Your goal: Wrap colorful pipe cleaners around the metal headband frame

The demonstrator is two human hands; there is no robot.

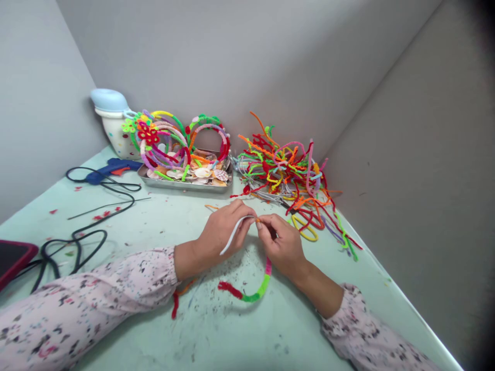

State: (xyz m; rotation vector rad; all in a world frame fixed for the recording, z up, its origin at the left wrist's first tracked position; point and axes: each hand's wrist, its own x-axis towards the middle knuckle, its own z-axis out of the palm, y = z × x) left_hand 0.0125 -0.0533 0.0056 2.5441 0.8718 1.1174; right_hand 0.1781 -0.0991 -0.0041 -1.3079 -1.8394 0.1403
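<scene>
Far left there's a dark device with a red rim (pixel 31 251), cut off by the edge of view. Next to it a black cord (pixel 78 252) loops all over the pale green tabletop (pixel 240 342), with little red scraps scattered around. Behind that lies a blue glue gun (pixel 116 166) with an orange trigger, and further back, by the wall, a white cup (pixel 116 135) with a light blue lid.

Then comes a shallow metal tray (pixel 185 187) full of shells (pixel 203 173), with a bunch of fuzzy multicolored hoops (pixel 181 138) standing in it. There's a red flower (pixel 148 133) on the left side of that bunch.

In front of the tray, the left hand (pixel 222 229) has its fingers closed on a thin white strip (pixel 233 234), whose loose end curves down across the back of the hand. A fuzzy band (pixel 263 288) in red, green and pink curls out below the right hand (pixel 284 242), near the middle of the tabletop; whether it joins the strip is hidden. The right hand is pinching at a tiny orange bit (pixel 258 220), fingertips right up against the left's.

Behind and to the right sits a messy pile of pipe cleaners (pixel 286 165), with a yellow loop (pixel 305 234) at its front.
</scene>
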